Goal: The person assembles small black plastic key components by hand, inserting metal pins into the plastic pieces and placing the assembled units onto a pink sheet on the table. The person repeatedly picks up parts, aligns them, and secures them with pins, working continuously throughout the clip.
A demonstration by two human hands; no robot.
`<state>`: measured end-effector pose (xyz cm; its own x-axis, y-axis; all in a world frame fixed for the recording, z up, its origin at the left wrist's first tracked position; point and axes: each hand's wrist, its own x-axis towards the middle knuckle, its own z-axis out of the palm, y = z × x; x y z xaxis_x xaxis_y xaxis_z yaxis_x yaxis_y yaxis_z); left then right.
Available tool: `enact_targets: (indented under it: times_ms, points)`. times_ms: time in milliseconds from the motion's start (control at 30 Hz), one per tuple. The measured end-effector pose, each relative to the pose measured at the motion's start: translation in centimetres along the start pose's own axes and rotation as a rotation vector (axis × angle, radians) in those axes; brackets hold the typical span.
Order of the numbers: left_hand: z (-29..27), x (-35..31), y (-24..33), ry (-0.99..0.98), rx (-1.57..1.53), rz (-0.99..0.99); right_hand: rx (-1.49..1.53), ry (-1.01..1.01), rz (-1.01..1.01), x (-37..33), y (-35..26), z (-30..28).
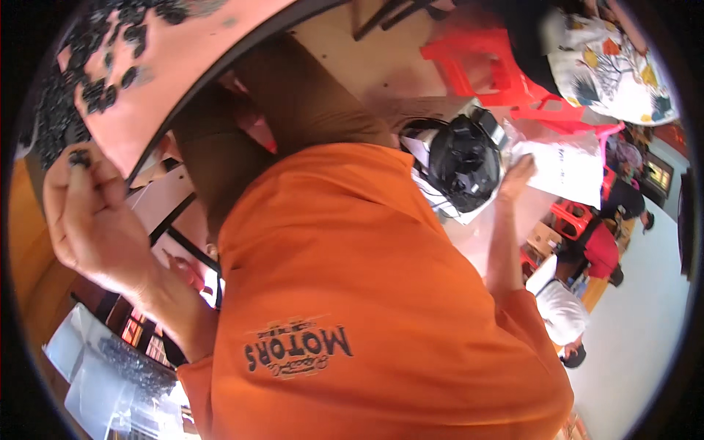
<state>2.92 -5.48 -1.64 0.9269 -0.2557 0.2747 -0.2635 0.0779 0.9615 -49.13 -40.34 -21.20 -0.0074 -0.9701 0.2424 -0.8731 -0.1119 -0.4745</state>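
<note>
My left hand (99, 227) is raised at the left, its fingers closed in a pinch on a small black part (79, 158); the part's exact kind is too small to make out. Beyond it, many similar black pieces (95, 95) lie scattered and heaped on a pinkish tabletop (176, 66). Off to the right, my right hand (518, 178) has its fingers closed at the edge of a white plastic bag (568, 169). Next to that hand, a black plastic bag (466, 158) sits bunched in an open box, its contents hard to tell.
A red plastic stool (477, 66) stands at the upper right, beside a person in patterned clothing (609, 70). Several people sit farther right, near another red stool (572, 216). Clear plastic bags (95, 367) with dark contents are at the lower left.
</note>
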Motion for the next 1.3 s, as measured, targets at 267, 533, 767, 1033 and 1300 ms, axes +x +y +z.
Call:
enact_targets:
  times_ms: [267, 533, 767, 1033, 1300]
  points:
    - [-0.3, -0.8, 0.5, -0.122, -0.084, -0.104, 0.908, -0.541, -0.483, -1.0, -36.5, -6.4]
    - [0.3, -1.6, 1.7, -0.018, 0.057, -0.152, 0.947, -0.902, -1.080, -3.1, -52.1, -7.0]
    - [0.0, -1.8, 2.2, -0.060, 0.047, -0.152, 0.828, -1.107, -1.284, -3.3, -56.9, -4.6]
    - [0.3, 0.1, 2.4, -0.103, -0.015, -0.236, 0.735, -1.218, -1.396, -4.0, -59.9, -2.8]
    - [0.2, 0.6, 1.1, -0.114, 0.015, -0.223, 0.625, -1.206, -1.546, -8.5, -59.4, -0.1]
